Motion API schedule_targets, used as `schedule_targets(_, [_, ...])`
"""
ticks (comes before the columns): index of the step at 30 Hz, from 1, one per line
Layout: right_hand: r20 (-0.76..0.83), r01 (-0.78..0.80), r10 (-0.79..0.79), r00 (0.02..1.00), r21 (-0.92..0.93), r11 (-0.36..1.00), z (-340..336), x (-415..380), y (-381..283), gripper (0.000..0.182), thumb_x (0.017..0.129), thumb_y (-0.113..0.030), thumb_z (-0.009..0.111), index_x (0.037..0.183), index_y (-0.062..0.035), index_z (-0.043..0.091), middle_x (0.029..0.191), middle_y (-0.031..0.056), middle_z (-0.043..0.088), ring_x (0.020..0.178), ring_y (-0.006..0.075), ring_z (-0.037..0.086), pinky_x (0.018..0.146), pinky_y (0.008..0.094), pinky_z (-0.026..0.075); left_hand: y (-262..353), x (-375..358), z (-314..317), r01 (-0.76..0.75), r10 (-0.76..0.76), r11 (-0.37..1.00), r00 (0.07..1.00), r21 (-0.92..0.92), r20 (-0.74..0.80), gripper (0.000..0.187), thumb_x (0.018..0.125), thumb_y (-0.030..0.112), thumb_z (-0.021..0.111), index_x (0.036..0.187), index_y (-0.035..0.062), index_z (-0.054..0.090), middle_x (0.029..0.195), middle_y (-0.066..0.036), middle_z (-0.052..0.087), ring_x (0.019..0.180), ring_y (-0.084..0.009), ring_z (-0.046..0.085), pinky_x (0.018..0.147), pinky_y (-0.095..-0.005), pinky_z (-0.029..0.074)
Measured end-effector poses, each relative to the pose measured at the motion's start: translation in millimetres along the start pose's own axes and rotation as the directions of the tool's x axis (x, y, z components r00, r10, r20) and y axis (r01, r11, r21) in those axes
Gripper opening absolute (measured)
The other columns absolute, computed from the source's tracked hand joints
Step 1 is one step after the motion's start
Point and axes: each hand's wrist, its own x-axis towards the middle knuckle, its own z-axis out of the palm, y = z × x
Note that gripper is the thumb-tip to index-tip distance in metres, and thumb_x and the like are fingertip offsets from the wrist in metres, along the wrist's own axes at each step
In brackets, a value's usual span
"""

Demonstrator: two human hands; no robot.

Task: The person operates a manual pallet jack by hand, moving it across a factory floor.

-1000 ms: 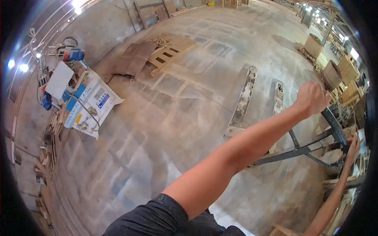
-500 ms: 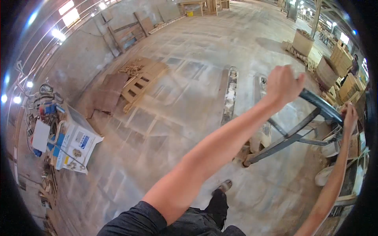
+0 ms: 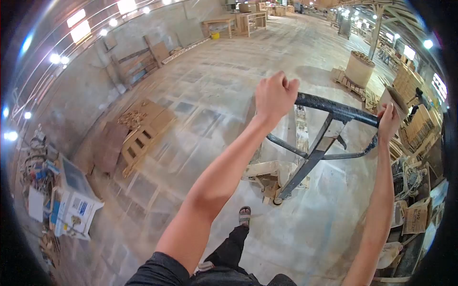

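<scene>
A black pallet jack handle (image 3: 338, 109) crosses the right half of the head view. My left hand (image 3: 276, 97) is closed in a fist around the left end of its bar. The right end is in the grip of my right hand (image 3: 389, 123), fingers wrapped around it. A slanting shaft (image 3: 305, 164) runs from the bar down to the dusty pallet jack base (image 3: 272, 177) on the floor. One worn fork (image 3: 301, 123) shows behind the handle; my left hand and forearm partly hide the rest.
To the left lie flat boards and a slatted wooden piece (image 3: 138, 143). A white box (image 3: 78, 207) with tools stands nearer. At right are a cardboard sack (image 3: 416, 217), stacked wood (image 3: 417, 121) and a round bin (image 3: 359, 69) on a pallet. My sandalled foot (image 3: 244, 216) is below.
The view has tilted up and turned right, so the surroundings sit further left. The handle and both hands now appear further left. Both hands stay on the bar.
</scene>
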Motion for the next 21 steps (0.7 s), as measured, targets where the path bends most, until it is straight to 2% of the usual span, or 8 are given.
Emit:
schedule_targets(3, [-0.066, 0.097, -0.098, 0.993, -0.014, 0.995, 74, 47, 37, 0.036, 0.094, -0.028, 0.048, 0.081, 0.0012, 0.065, 0.058, 0.0037, 0.057, 0.057, 0.0111, 0.053, 0.057, 0.0275, 0.041, -47, 62, 59, -0.021, 0.017, 0.997, 0.998, -0.075, -0.058, 0.033, 0.078, 0.030, 0.060, 0.062, 0.0015, 0.054, 0.060, -0.019, 0.059, 0.061, -0.0409, 0.060, 0.058, -0.0482, 0.048])
schedule_targets(5, [-0.095, 0.104, -0.106, 0.990, -0.020, 0.994, 129, 81, 57, 0.034, 0.092, -0.026, 0.048, 0.080, 0.0018, 0.065, 0.058, 0.0036, 0.055, 0.057, 0.0114, 0.052, 0.057, 0.0281, 0.041, -74, 107, 94, -0.003, 0.005, 1.000, 0.999, 0.031, -0.052, 0.032, 0.079, 0.030, 0.059, 0.064, 0.0018, 0.054, 0.060, -0.018, 0.060, 0.061, -0.0408, 0.060, 0.058, -0.0478, 0.049])
schedule_targets(7, [-0.029, 0.029, -0.028, 0.999, 0.015, 0.999, 179, 108, 82, 0.033, 0.092, -0.025, 0.049, 0.079, 0.0010, 0.065, 0.057, 0.0028, 0.053, 0.056, 0.0115, 0.051, 0.057, 0.0283, 0.040, -109, 155, 132, 0.026, -0.025, 0.999, 1.000, 0.026, -0.008, 0.031, 0.080, 0.029, 0.058, 0.065, 0.0022, 0.054, 0.061, -0.018, 0.061, 0.061, -0.0411, 0.060, 0.059, -0.0478, 0.049])
schedule_targets(8, [-0.019, -0.030, 0.028, 0.999, -0.069, 0.997, 205, 123, 90, 0.033, 0.092, -0.027, 0.048, 0.078, -0.0008, 0.065, 0.057, 0.0022, 0.053, 0.056, 0.0115, 0.051, 0.056, 0.0292, 0.040, -129, 181, 152, 0.003, -0.002, 1.000, 1.000, 0.022, -0.030, 0.031, 0.080, 0.029, 0.057, 0.065, 0.0021, 0.054, 0.061, -0.018, 0.061, 0.061, -0.0411, 0.060, 0.059, -0.0479, 0.049])
schedule_targets(11, [0.003, -0.060, 0.061, 0.998, -0.038, 0.997, 278, 158, 126, 0.035, 0.090, -0.032, 0.050, 0.076, -0.0041, 0.066, 0.057, 0.0037, 0.054, 0.055, 0.0131, 0.052, 0.057, 0.0299, 0.040, -183, 244, 205, -0.024, 0.025, 0.999, 0.999, 0.043, -0.022, 0.030, 0.081, 0.027, 0.056, 0.065, 0.0018, 0.054, 0.062, -0.018, 0.061, 0.062, -0.0414, 0.060, 0.059, -0.0485, 0.048])
schedule_targets(16, [-0.053, -0.183, 0.176, 0.983, -0.219, 0.958, 405, 249, 195, 0.041, 0.085, -0.042, 0.050, 0.072, -0.0076, 0.068, 0.057, 0.0080, 0.057, 0.060, 0.0204, 0.058, 0.063, 0.0358, 0.044, -258, 352, 311, -0.028, 0.029, 1.000, 0.996, -0.002, 0.085, 0.028, 0.082, 0.025, 0.055, 0.069, 0.0013, 0.055, 0.064, -0.019, 0.060, 0.064, -0.0421, 0.059, 0.059, -0.0484, 0.046])
schedule_targets(19, [0.024, -0.191, 0.199, 0.980, -0.188, 0.964, 478, 310, 261, 0.041, 0.084, -0.041, 0.049, 0.073, -0.0069, 0.068, 0.062, 0.0100, 0.061, 0.065, 0.0236, 0.061, 0.066, 0.0395, 0.045, -286, 392, 368, -0.007, 0.008, 0.999, 1.000, -0.049, 0.024, 0.026, 0.082, 0.024, 0.056, 0.071, 0.0007, 0.055, 0.064, -0.020, 0.060, 0.065, -0.0427, 0.059, 0.059, -0.0469, 0.045])
schedule_targets(21, [0.072, -0.088, 0.106, 0.992, -0.217, 0.972, 535, 349, 298, 0.040, 0.084, -0.040, 0.049, 0.072, -0.0061, 0.066, 0.066, 0.0123, 0.063, 0.067, 0.0240, 0.062, 0.069, 0.0397, 0.046, -311, 423, 405, -0.027, 0.027, 0.999, 1.000, 0.029, -0.007, 0.022, 0.081, 0.022, 0.058, 0.073, 0.0022, 0.054, 0.062, -0.018, 0.058, 0.061, -0.0408, 0.058, 0.057, -0.0454, 0.045])
